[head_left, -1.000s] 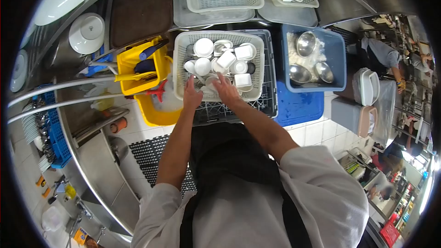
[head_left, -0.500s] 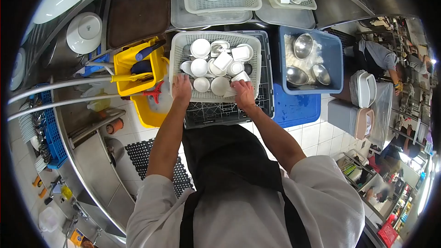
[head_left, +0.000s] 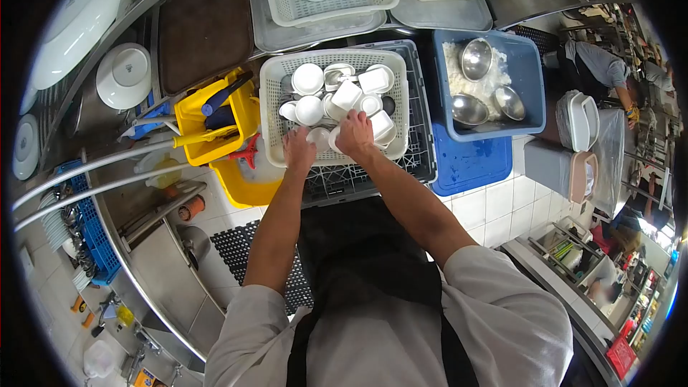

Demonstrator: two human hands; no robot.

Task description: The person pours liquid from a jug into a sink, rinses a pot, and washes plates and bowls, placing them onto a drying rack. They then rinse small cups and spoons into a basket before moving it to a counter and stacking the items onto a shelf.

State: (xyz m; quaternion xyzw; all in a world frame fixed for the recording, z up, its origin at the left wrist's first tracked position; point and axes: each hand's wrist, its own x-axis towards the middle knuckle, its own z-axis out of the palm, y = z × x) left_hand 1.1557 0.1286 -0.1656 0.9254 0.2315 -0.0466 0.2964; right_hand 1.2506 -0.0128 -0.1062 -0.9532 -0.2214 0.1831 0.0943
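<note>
Resting among white cups (head_left: 309, 109) — left hand (head_left: 297, 151), right hand (head_left: 355, 133) — inside basket (head_left: 267, 116).

The white plate (head_left: 123, 75) bears a small dark mark, too tiny to read. Nothing else shows legible lettering.

Perforated plastic basket (head_left: 272, 111), glossy white ceramic cups (head_left: 308, 79), shiny steel bowls (head_left: 476, 59)

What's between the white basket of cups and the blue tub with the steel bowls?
In the head view, only the right side of the dark dish rack shows between the white basket and the blue tub; the basket sits on that rack.
</note>
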